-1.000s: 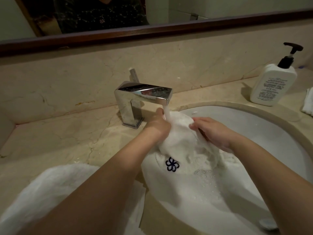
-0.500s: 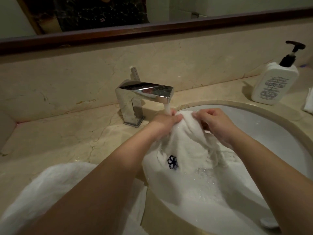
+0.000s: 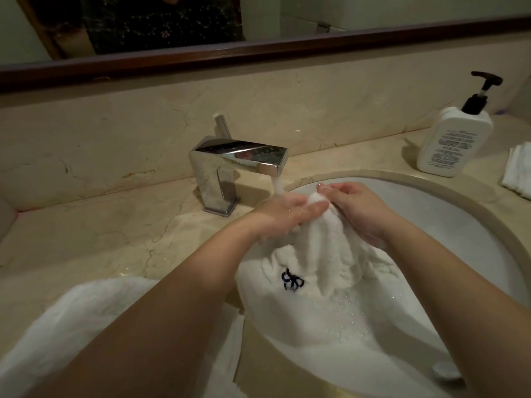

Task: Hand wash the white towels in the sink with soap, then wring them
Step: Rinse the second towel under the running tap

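Observation:
A wet white towel (image 3: 324, 265) with a dark blue embroidered flower hangs bunched in the white sink (image 3: 465, 225), its lower part lying in foamy water. My left hand (image 3: 283, 214) and my right hand (image 3: 359, 208) grip the towel's bunched top between them, just under the running chrome tap (image 3: 238, 162). Water streams onto my left hand and the towel's top. A second white towel (image 3: 94, 320) lies on the counter at the near left, partly under my left forearm.
A white pump soap bottle (image 3: 454, 139) stands on the marble counter (image 3: 100, 225) at the back right. Folded white cloths (image 3: 518, 170) lie at the right edge. A drain plug (image 3: 445, 372) sits in the basin's near right. A mirror runs above the backsplash.
Both hands lifted the towel's bunched top higher and closer to the tap stream; the fabric drew together, folding the blue flower.

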`<state>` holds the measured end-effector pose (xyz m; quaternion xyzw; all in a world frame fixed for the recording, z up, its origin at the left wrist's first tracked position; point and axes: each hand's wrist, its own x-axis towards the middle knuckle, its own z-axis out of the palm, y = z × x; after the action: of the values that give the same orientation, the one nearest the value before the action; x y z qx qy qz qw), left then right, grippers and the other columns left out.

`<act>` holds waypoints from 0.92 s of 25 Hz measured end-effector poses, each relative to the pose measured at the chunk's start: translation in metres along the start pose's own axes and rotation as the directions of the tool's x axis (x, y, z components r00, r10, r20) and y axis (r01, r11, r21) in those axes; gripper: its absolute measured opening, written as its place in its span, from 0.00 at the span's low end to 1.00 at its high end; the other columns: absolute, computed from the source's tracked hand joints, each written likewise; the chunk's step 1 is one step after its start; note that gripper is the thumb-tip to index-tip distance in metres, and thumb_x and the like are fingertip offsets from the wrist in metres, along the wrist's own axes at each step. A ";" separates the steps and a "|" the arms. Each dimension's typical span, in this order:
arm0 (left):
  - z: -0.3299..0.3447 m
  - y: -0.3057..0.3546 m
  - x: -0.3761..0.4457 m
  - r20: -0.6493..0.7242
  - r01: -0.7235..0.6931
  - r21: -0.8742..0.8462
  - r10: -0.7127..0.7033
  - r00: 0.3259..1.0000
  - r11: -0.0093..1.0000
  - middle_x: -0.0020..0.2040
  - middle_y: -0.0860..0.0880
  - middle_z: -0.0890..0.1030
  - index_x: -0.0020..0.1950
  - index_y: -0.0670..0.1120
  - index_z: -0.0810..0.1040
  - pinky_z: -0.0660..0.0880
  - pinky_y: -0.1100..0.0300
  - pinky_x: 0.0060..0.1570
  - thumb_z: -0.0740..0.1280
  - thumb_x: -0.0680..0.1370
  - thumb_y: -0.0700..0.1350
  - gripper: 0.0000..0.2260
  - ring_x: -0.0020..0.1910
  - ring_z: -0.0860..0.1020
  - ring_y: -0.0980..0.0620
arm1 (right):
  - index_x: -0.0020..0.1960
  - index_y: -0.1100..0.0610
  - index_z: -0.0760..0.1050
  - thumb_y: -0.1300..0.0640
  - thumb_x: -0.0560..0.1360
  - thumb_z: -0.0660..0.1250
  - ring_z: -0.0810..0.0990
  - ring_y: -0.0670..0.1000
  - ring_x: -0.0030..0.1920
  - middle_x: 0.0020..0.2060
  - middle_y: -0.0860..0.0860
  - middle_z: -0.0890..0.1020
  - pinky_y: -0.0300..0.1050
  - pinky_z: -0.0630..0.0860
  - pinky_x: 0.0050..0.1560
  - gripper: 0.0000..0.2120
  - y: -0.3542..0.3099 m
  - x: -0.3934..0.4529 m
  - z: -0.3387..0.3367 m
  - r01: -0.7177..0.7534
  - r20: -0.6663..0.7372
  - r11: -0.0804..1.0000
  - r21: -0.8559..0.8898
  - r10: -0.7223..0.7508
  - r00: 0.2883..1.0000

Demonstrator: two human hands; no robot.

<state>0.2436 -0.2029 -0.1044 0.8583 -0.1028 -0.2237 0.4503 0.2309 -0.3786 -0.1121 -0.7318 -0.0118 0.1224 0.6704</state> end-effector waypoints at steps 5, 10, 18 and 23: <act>0.004 -0.001 0.007 -0.206 0.099 -0.405 -0.196 0.959 0.909 0.55 0.49 0.82 0.63 0.49 0.78 0.78 0.53 0.55 0.67 0.79 0.62 0.20 0.53 0.81 0.49 | 0.59 0.56 0.81 0.33 0.76 0.60 0.77 0.50 0.52 0.50 0.47 0.79 0.44 0.71 0.54 0.29 0.000 -0.006 -0.016 -0.141 -0.035 0.884 -0.445 0.140 0.990; 0.004 0.002 0.010 -0.305 0.141 -0.141 -0.178 0.935 0.980 0.52 0.48 0.78 0.57 0.48 0.76 0.71 0.58 0.52 0.62 0.84 0.55 0.12 0.51 0.76 0.49 | 0.54 0.52 0.79 0.39 0.79 0.60 0.81 0.50 0.55 0.49 0.44 0.82 0.42 0.72 0.56 0.19 0.003 -0.024 -0.031 -0.149 0.009 0.857 -0.494 0.177 0.984; 0.000 0.012 -0.009 -0.064 0.042 0.060 -0.038 0.997 0.997 0.60 0.53 0.80 0.66 0.52 0.78 0.74 0.51 0.62 0.60 0.78 0.71 0.28 0.63 0.78 0.46 | 0.52 0.60 0.82 0.42 0.82 0.61 0.87 0.56 0.43 0.44 0.57 0.87 0.49 0.83 0.47 0.22 -0.022 -0.007 0.002 -0.106 -0.139 0.992 -0.067 0.096 0.986; 0.001 0.009 0.001 -0.246 0.105 -0.346 -0.198 0.949 0.932 0.60 0.47 0.79 0.66 0.43 0.75 0.76 0.49 0.63 0.65 0.79 0.64 0.28 0.59 0.78 0.44 | 0.52 0.57 0.82 0.47 0.76 0.72 0.84 0.50 0.45 0.46 0.55 0.86 0.42 0.79 0.47 0.13 0.005 -0.017 -0.014 -0.101 -0.043 0.906 -0.410 0.092 0.995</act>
<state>0.2440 -0.2085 -0.0976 0.7994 0.0670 -0.1501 0.5778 0.2163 -0.3956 -0.1135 -0.8576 0.0065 0.1417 0.4944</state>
